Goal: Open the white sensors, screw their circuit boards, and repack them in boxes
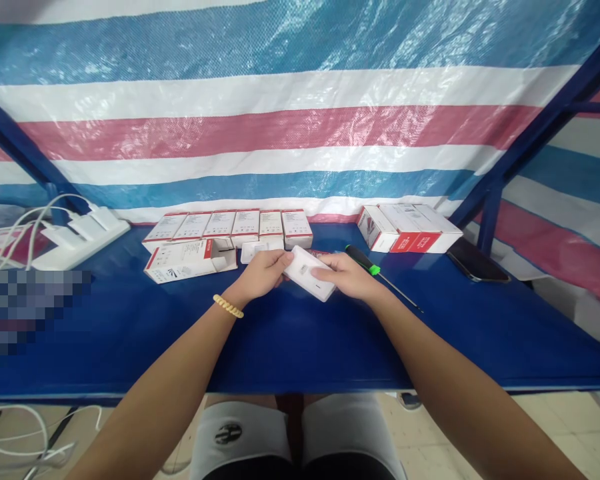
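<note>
A white rectangular device is held between both hands above the blue table. My left hand pinches its upper left end. My right hand grips its right side, with the thumb lying on its face. Just behind my left hand, another white flat piece lies on the table, partly covered. An opened white and red box lies on its side to the left, its open end facing right. A green and black screwdriver rests to the right of my right hand, its shaft pointing toward the front right.
Several small white boxes stand in a row at the back. More white and red boxes sit at the back right, beside a black phone. A white power strip with plugs and cables is at the left. Blue frame bars flank the striped sheet.
</note>
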`<state>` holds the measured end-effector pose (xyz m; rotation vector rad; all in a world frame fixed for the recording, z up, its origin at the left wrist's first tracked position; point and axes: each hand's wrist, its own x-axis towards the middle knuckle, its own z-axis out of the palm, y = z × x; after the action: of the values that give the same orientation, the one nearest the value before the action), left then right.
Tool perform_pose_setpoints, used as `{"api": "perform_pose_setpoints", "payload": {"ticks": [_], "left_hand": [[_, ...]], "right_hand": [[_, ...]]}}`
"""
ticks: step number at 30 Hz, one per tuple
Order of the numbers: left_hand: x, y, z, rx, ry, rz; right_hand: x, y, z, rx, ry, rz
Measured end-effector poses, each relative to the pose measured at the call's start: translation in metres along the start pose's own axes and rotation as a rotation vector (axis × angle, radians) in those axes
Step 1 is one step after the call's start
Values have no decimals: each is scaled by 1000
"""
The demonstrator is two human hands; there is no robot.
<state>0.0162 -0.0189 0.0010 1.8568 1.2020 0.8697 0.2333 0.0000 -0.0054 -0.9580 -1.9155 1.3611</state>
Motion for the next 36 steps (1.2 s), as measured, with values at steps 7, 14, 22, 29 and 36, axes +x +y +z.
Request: {"api": "perform_pose_setpoints", "payload": {"ticks": [7, 14, 22, 29, 36], "left_hand": [[2, -5, -2, -228, -1, -91], [2, -12, 0, -193, -11, -95], [-4, 1, 3, -6, -56, -43], [-6, 0, -6, 336, -109, 118], [-4, -7, -5, 564, -200, 298]], "right_hand": [[2, 5, 1, 240, 117, 176], [0, 2, 0, 139, 144, 36], [-7, -5, 0, -217, 46, -409], [2, 12, -14, -286, 447, -258], [10, 33, -26, -760, 311, -111]]}}
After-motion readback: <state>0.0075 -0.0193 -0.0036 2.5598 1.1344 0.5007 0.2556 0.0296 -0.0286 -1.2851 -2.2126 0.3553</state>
